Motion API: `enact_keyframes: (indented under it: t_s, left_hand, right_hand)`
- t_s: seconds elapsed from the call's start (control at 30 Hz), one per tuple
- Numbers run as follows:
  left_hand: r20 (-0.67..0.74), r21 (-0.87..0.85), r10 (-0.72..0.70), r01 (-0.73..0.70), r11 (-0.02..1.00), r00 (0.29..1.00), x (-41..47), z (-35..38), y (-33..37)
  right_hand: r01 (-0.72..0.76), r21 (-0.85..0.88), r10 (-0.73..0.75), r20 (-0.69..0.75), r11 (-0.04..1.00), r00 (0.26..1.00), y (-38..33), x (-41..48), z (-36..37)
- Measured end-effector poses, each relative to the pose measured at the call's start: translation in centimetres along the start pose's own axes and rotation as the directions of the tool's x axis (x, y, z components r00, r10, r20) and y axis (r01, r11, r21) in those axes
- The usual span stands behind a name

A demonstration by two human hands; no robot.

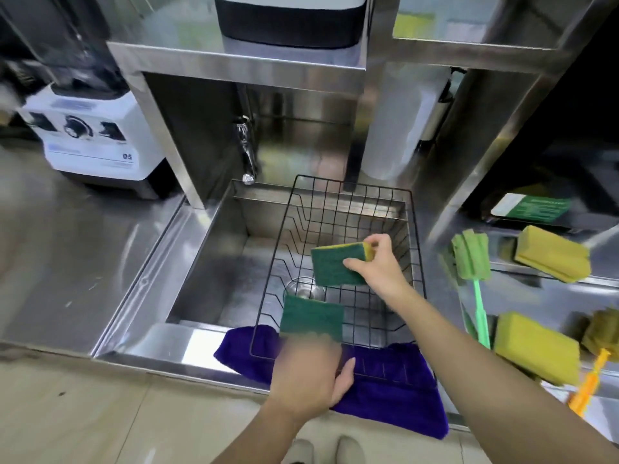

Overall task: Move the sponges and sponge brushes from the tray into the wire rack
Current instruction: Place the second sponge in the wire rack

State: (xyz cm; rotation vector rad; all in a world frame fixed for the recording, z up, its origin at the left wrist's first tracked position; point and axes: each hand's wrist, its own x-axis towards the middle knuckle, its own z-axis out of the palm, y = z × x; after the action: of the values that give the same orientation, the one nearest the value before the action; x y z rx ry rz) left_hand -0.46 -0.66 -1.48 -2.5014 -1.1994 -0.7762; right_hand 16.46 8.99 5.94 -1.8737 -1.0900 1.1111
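Head view: I see both hands over the black wire rack, which sits in the steel sink with its near edge resting on a purple cloth draped over the sink's front rim. My right hand pinches a green-and-yellow sponge by its right end, grip closed on it with thumb above and fingers below, the sponge held over the rack's far-right part. My left hand is blurred at the rack's near-left corner; its grip is closed around the lower edge of a second sponge, green face up (the fingers themselves are too smeared to read). A clear glass lies on the sink floor under the rack wires, between the two sponges. To the right, on the tray at the tabletop's right edge, remain two yellow sponges, one at the far side and one at the near side, plus a green sponge brush along the tray's left edge and an orange-handled brush at the near-right. A white blender base stands at the far-left of the tabletop.
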Motion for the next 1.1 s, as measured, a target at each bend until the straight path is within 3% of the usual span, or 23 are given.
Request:
enact_keyframes:
  t_s: [0.2,0.4,0.57,0.8,1.1]
  left_hand:
    - [0.014,-0.002,0.004,-0.004,1.000,1.000,0.1,-0.2,0.1]
    - [0.011,-0.019,0.010,-0.010,1.000,1.000,0.1,-0.2,0.1]
    - [0.006,-0.032,0.009,-0.008,0.999,1.000,0.0,0.0,0.1]
    - [0.000,-0.026,0.007,-0.007,1.000,1.000,0.0,-0.1,0.1]
    - [-0.010,-0.030,0.011,-0.011,0.999,1.000,0.0,0.0,0.0]
  right_hand:
    - [-0.156,0.269,0.151,0.042,0.950,0.988,1.4,0.6,2.8]
    - [-0.305,0.233,0.272,0.164,0.923,0.948,1.9,1.0,3.9]
    - [-0.234,-0.061,0.238,0.061,0.970,0.969,1.3,2.0,3.9]
    - [-0.370,0.309,0.381,0.026,0.876,0.924,2.6,1.7,3.6]
    - [-0.191,-0.094,0.201,0.115,0.977,0.973,1.8,1.1,3.4]
